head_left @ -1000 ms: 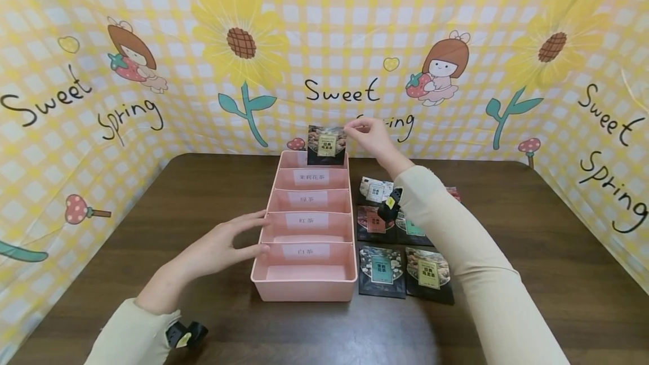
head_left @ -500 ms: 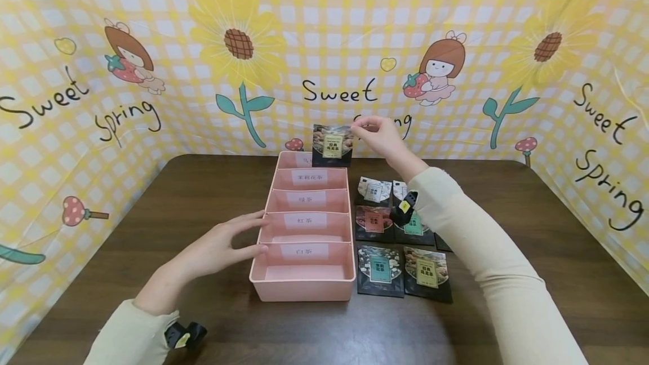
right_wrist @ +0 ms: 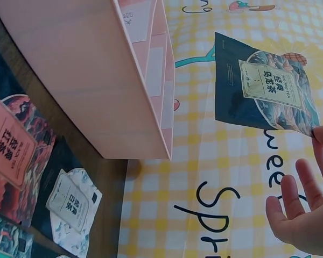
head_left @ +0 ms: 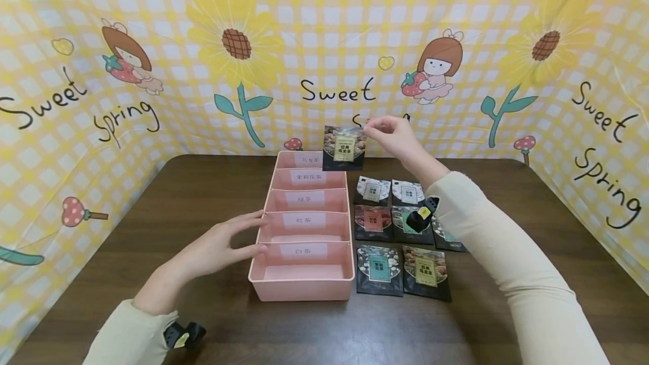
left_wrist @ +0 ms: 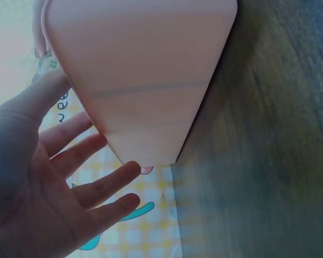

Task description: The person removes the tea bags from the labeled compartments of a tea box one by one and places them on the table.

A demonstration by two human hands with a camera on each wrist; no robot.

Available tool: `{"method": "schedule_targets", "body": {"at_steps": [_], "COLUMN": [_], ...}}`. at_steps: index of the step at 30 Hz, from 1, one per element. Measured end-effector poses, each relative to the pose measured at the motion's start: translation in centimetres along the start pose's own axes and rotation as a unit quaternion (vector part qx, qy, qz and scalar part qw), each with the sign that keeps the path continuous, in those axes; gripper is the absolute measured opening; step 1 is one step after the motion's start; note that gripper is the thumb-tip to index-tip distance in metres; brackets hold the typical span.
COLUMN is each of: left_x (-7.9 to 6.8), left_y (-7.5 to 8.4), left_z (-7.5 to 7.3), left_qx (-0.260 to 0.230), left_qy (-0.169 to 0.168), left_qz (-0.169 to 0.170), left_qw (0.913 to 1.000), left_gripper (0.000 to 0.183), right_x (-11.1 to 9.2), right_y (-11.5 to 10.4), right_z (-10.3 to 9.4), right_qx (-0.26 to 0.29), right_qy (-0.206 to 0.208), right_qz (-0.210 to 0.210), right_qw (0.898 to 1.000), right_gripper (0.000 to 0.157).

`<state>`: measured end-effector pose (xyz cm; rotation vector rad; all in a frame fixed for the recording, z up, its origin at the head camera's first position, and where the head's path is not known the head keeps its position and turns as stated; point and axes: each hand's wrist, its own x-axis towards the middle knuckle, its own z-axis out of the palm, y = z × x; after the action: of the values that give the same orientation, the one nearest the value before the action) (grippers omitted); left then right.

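My right hand [head_left: 396, 138] pinches the top corner of an oolong tea sachet [head_left: 345, 148], black with a yellow-green label. It hangs beside and above the far right end of a pink divided box [head_left: 299, 290], overlapping the rear compartment in the head view. In the right wrist view, the sachet [right_wrist: 266, 86] is well apart from the box wall [right_wrist: 75, 64], thumb and forefinger at its corner, other fingers loose. My left hand [head_left: 218, 246] rests its thumb and fingertips on the box's left rim. The left wrist view shows that hand [left_wrist: 59, 183] with fingers extended along the rim.
Right of the box, several tea sachets lie in rows: white-topped ones [head_left: 373, 190], a red-labelled one [head_left: 373, 221], green-labelled ones [head_left: 379, 269] and a yellow-green one [head_left: 427, 272]. Paper labels [head_left: 304, 251] mark the box compartments. A checked cloth [head_left: 324, 32] hangs behind the table.
My right hand has drawn the oolong tea sachet rightward, off the rear compartment, uncovering more of its label. The left hand has stayed on the rim.
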<state>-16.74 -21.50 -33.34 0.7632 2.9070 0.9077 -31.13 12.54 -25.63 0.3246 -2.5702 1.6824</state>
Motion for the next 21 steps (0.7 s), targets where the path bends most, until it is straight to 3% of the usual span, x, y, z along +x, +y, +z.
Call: {"method": "schedule_targets", "body": {"at_steps": [9, 21], "left_x": [0.0, -0.1], "left_y": [-0.1, 0.1], "left_z": [0.0, -0.2], "left_qx": [0.002, 0.001], "left_qy": [-0.009, -0.006], "left_qz": [-0.008, 0.004], "left_qw": [0.9999, 1.0], "left_gripper": [0.054, 0.053], "right_x": [-0.8, -2.3], "right_y": [0.7, 0.9], "right_z": [-0.9, -1.7], "right_qx": [-0.021, 0.004], "right_qy": [-0.015, -0.014], "right_qz": [-0.011, 0.005], "right_qw": [1.0, 1.0], "right_gripper": [0.031, 0.022]}}
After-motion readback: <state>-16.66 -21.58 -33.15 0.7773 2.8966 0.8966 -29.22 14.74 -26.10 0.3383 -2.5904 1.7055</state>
